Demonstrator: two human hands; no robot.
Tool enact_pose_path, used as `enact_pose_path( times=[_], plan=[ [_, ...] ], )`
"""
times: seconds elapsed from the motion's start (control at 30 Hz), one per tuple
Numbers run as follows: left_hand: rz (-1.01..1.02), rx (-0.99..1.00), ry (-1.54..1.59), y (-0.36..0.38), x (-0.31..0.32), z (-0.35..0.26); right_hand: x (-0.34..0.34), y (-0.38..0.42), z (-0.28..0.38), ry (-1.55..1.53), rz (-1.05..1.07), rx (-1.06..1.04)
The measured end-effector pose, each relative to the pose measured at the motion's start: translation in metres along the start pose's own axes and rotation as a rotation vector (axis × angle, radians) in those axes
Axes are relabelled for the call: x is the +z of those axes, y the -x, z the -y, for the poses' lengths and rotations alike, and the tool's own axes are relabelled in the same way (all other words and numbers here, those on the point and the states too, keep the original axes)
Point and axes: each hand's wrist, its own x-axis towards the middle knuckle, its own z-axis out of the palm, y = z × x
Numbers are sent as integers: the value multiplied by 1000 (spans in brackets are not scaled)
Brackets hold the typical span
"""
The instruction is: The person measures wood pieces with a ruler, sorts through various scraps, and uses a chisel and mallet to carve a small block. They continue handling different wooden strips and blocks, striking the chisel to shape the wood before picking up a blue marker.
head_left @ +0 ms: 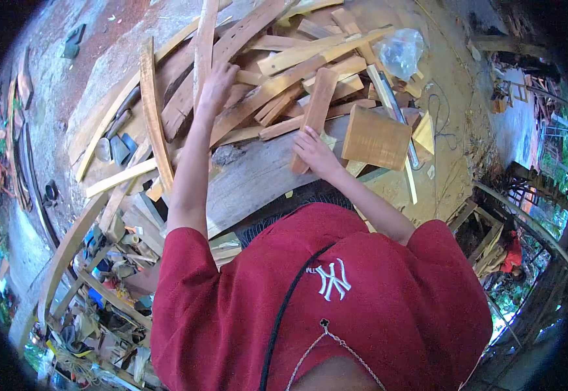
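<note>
My right hand [314, 154] lies over the lower part of a short brown wooden board [321, 98], its fingers bent round the edge. Just right of it is a square wooden block [376, 138]. Stretched farther forward, my left hand [217, 86] has curled fingers beside a long narrow plank [204, 45]; what they hold, if anything, is hidden. Below both hands lies a wide grey timber [251, 179]. Heaped between and beyond them are several loose wood pieces [297, 58], partly overlapping.
A clear plastic bag [400, 53] lies at the pile's far right, near a long metal-coloured bar [401, 120]. A curved plank [154, 111] stands left of my left forearm. Mixed clutter [111, 274] fills the lower left. A person in red [512, 254] is far right.
</note>
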Motion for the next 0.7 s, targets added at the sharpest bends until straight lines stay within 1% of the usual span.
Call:
enact_pose_path(
  times=[0.1, 0.17, 0.2, 0.23, 0.3, 0.33, 0.4, 0.43, 0.5, 0.53, 0.57, 0.63, 0.67, 0.7],
  plan=[
    [-60, -228, 8, 0, -11, 31, 2, 4, -2, 20, 11, 5],
    [-256, -298, 79, 6, -53, 21, 6, 4, 1, 33, 6, 6],
    [-258, -335, 87, 10, -67, 23, 6, 4, 1, 34, -1, 9],
    [-349, -293, 91, 17, -68, 28, 6, 4, 0, 34, -9, 7],
    [-8, -722, 863, 38, -85, 21, 4, 4, -2, 31, -55, -27],
    [-55, -793, 1250, 45, -98, 1, 4, 6, -1, 29, -73, -40],
    [-176, -815, 1822, 63, -113, -50, 6, 7, -3, 47, -88, -72],
    [-251, -840, 2008, 67, -119, -75, 10, 10, -7, 57, -92, -86],
    [-229, -650, 2217, 89, -116, -99, 24, 14, -13, 51, -100, -99],
    [-228, -627, 2314, 99, -113, -109, 25, 14, -15, 45, -92, -106],
    [-204, -513, 2230, 108, -111, -119, 27, 14, -16, 40, -84, -115],
    [-301, -729, 2089, 125, -118, -148, 7, 10, -14, 44, 44, -122],
    [-318, -822, 1941, 131, -123, -163, -5, 8, -12, 48, 109, -125],
    [-295, -778, 1893, 138, -129, -174, -10, 6, -14, 33, 32, -138]
  ],
)
